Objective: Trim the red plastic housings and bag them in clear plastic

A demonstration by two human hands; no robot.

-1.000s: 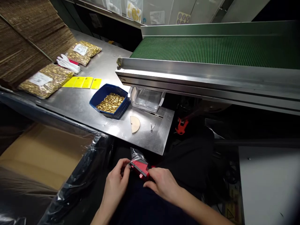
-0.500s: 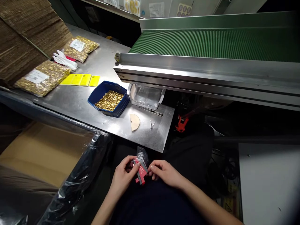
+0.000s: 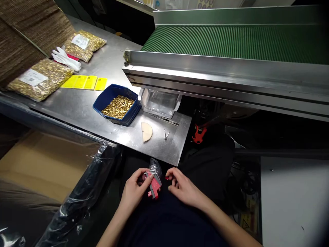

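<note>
Pinching the red-and-grey piece (image 3: 155, 188) by its upper edge, the left hand (image 3: 133, 188) has thumb and fingers clamped on it, low over the lap and just off the near edge of the metal surface (image 3: 156, 147). Clear plastic film (image 3: 155, 165) bunches up at its top end. The right hand (image 3: 183, 188) hangs just beside it, apart from the piece, its fingers curled; a small red bit (image 3: 167, 178) shows at the index fingertip, though from where I stand I can't tell whether it is gripped.

The piece looks light to me, probably stiff plastic, with little give under a pinch. The film would be the soft, slippery part, likely to slide, so I'd take hold of the hard body by its flat sides. Its narrow stepped lower end looks the likelier place to snap.

Up on the surface lie a pale half-disc (image 3: 147, 133) and a blue bin (image 3: 133, 115) of gold-coloured bits.
</note>
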